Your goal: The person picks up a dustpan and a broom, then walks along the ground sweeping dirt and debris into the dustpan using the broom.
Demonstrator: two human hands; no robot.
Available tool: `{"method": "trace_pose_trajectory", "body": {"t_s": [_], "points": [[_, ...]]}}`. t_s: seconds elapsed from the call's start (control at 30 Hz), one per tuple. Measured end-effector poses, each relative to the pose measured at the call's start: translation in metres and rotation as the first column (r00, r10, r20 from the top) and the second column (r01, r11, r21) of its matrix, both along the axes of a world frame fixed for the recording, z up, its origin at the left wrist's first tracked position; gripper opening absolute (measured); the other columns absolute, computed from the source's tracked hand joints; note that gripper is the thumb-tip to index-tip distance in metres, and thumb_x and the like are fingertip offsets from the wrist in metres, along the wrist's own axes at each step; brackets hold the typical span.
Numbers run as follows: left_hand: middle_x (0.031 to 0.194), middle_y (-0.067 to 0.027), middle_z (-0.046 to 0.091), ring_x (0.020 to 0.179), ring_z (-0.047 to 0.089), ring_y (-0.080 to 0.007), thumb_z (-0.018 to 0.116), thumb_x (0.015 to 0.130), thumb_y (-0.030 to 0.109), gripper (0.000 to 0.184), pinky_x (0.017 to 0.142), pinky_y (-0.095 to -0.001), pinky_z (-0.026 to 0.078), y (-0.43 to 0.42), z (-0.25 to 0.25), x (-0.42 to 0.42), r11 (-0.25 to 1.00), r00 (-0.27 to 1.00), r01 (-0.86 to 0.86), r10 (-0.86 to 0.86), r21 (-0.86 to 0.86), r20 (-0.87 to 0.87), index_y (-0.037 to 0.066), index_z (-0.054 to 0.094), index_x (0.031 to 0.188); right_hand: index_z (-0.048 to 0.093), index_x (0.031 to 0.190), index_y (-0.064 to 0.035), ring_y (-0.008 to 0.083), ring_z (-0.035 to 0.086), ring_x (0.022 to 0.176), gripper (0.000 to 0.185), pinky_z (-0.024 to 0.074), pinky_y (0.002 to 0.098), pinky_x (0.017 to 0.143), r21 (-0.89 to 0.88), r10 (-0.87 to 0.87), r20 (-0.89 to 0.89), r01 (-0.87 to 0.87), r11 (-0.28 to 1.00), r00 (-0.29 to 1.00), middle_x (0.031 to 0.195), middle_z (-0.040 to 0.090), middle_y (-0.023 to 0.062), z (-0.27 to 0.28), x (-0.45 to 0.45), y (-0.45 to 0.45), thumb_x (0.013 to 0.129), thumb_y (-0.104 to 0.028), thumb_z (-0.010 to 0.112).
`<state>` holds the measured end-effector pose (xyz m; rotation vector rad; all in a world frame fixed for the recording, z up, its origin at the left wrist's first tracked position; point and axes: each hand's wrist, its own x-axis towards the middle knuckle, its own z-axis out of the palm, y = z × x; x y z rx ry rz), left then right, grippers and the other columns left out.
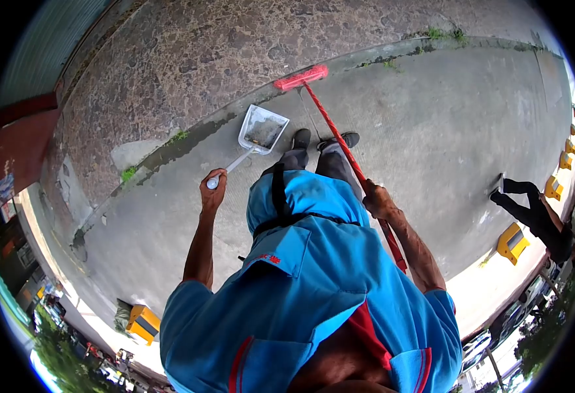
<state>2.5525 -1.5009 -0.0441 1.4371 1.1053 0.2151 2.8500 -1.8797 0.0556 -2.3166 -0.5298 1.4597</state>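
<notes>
1. With the left hand (212, 191), in the head view, grips the far end of the pale dustpan handle (240, 159), closed firmly around it.
2. With the right hand (380, 200), clasps the red broom handle (336, 134) partway along, also in a closed grasp; has its rear stretch running back beside the right forearm (415, 242) and next to the blue shirt (340, 262).
3. Holds the white dustpan (247, 128) out ahead, just to the left of the dark shoes (301, 138), with greyish debris (266, 131) inside; cannot tell whether touching the ground or slightly above it.
4. Has the pinkish-red broom head (302, 78) farther forward, to the right of the dustpan and apart from it, near the border between grey concrete (458, 131) and patterned paving (202, 52).
5. Stands on the concrete in grey trousers (330, 167), near green weeds (181, 135) growing along that border on the left.
6. Shares the ground with another person (551, 229) in dark clothing, well apart on the right, close to a yellow-and-black barrier (513, 243).
</notes>
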Motion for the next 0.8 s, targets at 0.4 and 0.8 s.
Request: {"method": "trace_pose_trajectory", "body": {"t_s": [0.4, 0.8], "points": [[0.078, 0.0032, 0.056, 0.067, 0.048, -0.0046, 0.06, 0.086, 0.004, 0.009, 0.06, -0.0206, 0.04, 0.013, -0.009, 0.0, 0.993, 0.992, 0.115, -0.116, 0.02, 0.049, 0.002, 0.064, 0.094, 0.049, 0.121, -0.0024, 0.0372, 0.066, 0.074, 0.044, 0.0537, 0.0446, 0.065, -0.002, 0.206, -0.139, -0.208, 0.978, 0.969, 0.089, 0.064, 0.0273, 0.029, -0.01, -0.016, 0.077, -0.007, 0.052], [0.065, 0.0004, 0.054, 0.056, 0.049, -0.0059, 0.058, 0.09, 0.006, 0.009, 0.051, -0.0207, 0.039, 0.01, 0.004, 0.013, 0.988, 0.99, 0.141, -0.141, 0.055, -0.018, 0.001, 0.063, 0.096, 0.04, 0.122, 0.0035, 0.0487, 0.061, 0.084, 0.051, 0.0491, 0.0527, 0.076, -0.157, 0.159, -0.01, -0.159, 0.975, 0.987, 0.087, 0.062, 0.0325, -0.023, -0.02, -0.021, 0.075, -0.007, 0.056]]}}
